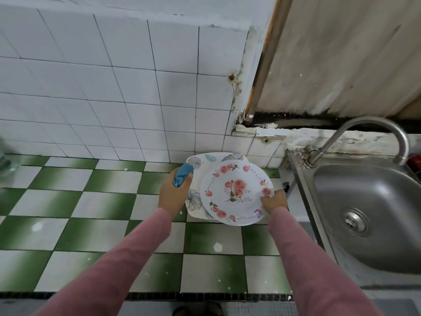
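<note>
A round white plate with pink roses (237, 192) lies on top of a larger white plate with blue leaf prints (196, 201), at the back right of the green-and-white tiled counter (91, 201). My right hand (273, 201) grips the rose plate by its right rim, thumb on top. My left hand (174, 192) is just left of the plates and holds a bunched blue cloth (182, 175). Both arms wear pink sleeves.
A steel sink (369, 215) with a curved tap (364, 133) stands right of the plates. White wall tiles (114, 87) rise behind the counter. A glass object (5, 160) shows at the far left edge. A red thing (414, 161) sits behind the tap.
</note>
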Action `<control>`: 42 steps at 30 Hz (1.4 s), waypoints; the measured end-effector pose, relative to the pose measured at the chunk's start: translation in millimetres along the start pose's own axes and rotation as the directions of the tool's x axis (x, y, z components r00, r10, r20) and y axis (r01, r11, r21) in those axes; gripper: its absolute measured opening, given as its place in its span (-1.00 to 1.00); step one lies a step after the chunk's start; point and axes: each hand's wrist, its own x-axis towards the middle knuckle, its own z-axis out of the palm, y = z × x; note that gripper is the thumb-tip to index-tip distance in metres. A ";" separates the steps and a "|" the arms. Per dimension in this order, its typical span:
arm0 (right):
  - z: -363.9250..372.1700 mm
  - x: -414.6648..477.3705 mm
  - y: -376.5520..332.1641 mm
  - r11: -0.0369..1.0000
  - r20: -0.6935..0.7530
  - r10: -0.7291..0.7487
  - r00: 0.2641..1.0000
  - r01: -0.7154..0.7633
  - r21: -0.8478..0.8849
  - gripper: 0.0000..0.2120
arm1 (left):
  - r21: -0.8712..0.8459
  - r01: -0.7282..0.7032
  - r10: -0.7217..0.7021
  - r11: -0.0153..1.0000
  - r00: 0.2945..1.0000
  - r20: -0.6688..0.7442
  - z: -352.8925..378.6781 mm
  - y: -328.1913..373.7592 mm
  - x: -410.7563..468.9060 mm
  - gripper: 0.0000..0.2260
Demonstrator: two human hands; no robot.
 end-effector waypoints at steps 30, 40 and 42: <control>-10.7 -34.3 1.0 0.722 0.147 0.089 0.985 -0.166 0.672 -0.88 | -0.014 -0.010 0.009 1.000 0.998 -0.057 13.2 10.4 -7.0 -0.83; -3.1 -53.2 -12.8 0.682 0.120 -0.028 0.992 -0.069 0.728 -0.79 | -0.004 -0.034 0.034 0.999 0.998 -0.059 9.3 11.7 -15.6 -0.88; -3.6 -57.5 -20.5 0.682 0.129 -0.040 0.991 -0.067 0.729 -0.79 | -0.013 -0.035 0.034 0.999 0.997 -0.062 10.2 11.5 -16.4 -0.89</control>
